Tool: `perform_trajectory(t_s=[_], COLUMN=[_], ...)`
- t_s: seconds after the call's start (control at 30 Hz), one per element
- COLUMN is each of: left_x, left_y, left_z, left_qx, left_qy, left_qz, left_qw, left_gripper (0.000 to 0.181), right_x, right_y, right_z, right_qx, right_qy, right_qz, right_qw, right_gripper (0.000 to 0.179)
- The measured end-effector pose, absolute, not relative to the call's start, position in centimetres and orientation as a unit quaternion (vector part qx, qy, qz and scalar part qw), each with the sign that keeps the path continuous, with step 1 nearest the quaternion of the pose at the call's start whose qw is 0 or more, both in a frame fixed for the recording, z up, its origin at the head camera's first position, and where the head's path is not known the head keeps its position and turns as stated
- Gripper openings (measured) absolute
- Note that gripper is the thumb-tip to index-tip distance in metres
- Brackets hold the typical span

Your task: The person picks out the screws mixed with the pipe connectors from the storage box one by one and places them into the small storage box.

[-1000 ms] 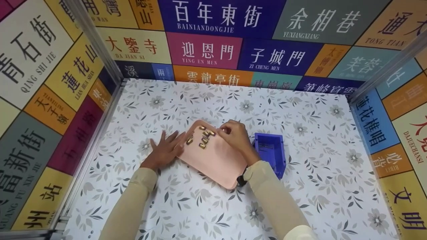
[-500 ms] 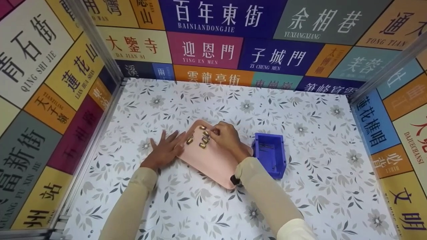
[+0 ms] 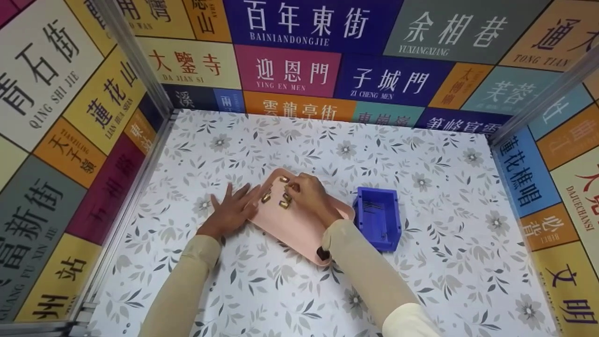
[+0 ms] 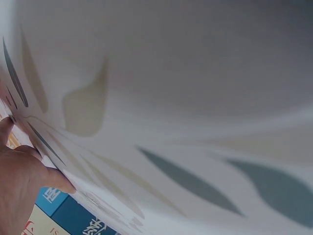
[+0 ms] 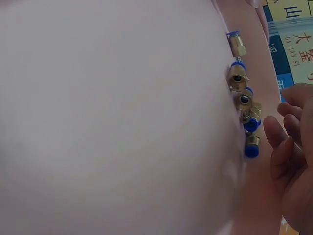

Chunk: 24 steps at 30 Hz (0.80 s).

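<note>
Directions follow a clock face centred on the tray in the head view, with twelve at the far wall. The left hand [image 3: 228, 213] lies at nine o'clock, palm down, its fingers spread and straight; its inner side meets the rim of the pink tray [image 3: 299, 231], and the outer fingers rest on the floral tablecloth [image 3: 281, 145]. The right hand [image 3: 311, 196] is over the tray toward one o'clock, well apart from the left, with fingers bent and fingertips directed at ten o'clock; whether they pinch a piece cannot be told. The brass push-in fittings [image 3: 284, 204] lie loosely scattered on the tray around eleven o'clock, near the right fingertips, several partly hidden behind them; the right wrist view shows their blue collars and threaded ends, some pieces lying against one another. Beige sleeves [image 3: 369, 271] enter from seven and five o'clock, and a black wrist-worn device [image 3: 323, 253] shows at the right cuff, above the tray's near corner. At three o'clock, just beside the tray, stands a blue plastic bin [image 3: 397, 210], within which lie slender metal pieces [image 3: 372, 206]. Beyond the cloth rise lettered wall panels: BAINIANDONGJIE [image 3: 309, 23] at twelve o'clock, QING SHI JIE [image 3: 51, 70] at ten.
</note>
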<state>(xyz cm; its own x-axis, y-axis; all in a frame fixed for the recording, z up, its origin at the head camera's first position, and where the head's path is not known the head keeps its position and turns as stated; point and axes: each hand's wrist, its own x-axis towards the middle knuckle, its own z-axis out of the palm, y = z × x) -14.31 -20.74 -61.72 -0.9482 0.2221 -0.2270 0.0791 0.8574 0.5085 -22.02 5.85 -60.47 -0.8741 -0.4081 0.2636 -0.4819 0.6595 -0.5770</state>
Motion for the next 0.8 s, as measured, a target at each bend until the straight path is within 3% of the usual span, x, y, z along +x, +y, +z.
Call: perform_trajectory(t_s=[0.57,0.8], left_x=[-14.2,-14.2], left_y=[-20.6,-20.7], left_z=[-61.5,-61.4], left_qx=[0.077,0.079], left_qy=[0.956,0.955], left_qz=[0.242,0.253], left_qw=[0.144,0.137], left_gripper=[0.058,0.056], right_x=[-21.6,-21.4], right_y=[5.3,5.1], right_z=[-61.8,-62.2], right_qx=[0.207,0.196], right_qy=[-0.947,-0.949], right_qz=[0.245,0.245], right_qw=[0.011,0.019], right_gripper=[0.014,0.014])
